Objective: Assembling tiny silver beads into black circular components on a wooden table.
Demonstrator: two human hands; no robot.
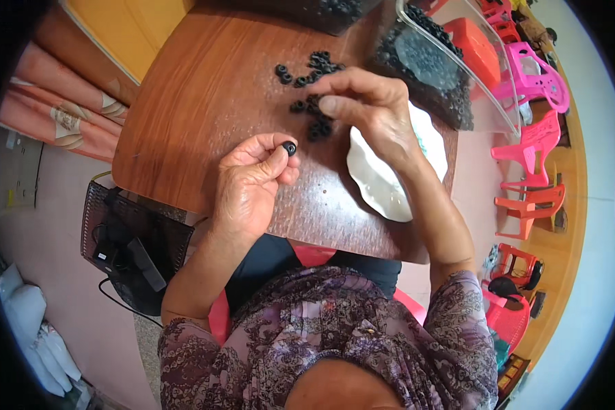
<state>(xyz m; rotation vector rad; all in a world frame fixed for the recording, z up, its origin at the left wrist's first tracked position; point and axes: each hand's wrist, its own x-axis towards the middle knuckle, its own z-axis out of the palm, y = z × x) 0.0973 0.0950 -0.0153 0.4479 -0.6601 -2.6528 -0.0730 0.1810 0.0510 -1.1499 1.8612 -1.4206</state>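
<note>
Head view: a small black piece (290,148) sits pinched in the left hand (246,184), partly covered by the fingertips, above the wooden table (178,116). The right hand (383,113) is over loose black pieces (319,128), hiding some; whether it grips one I cannot tell. Its wrist covers part of the white plate (376,184). The clear bin (493,102) holds dark contents, hard to make out.

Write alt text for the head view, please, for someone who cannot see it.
A person's left hand pinches a small black piece above a brown table, while the right hand is near scattered similar pieces. A white scalloped dish and a clear bin stand to the right.
</note>
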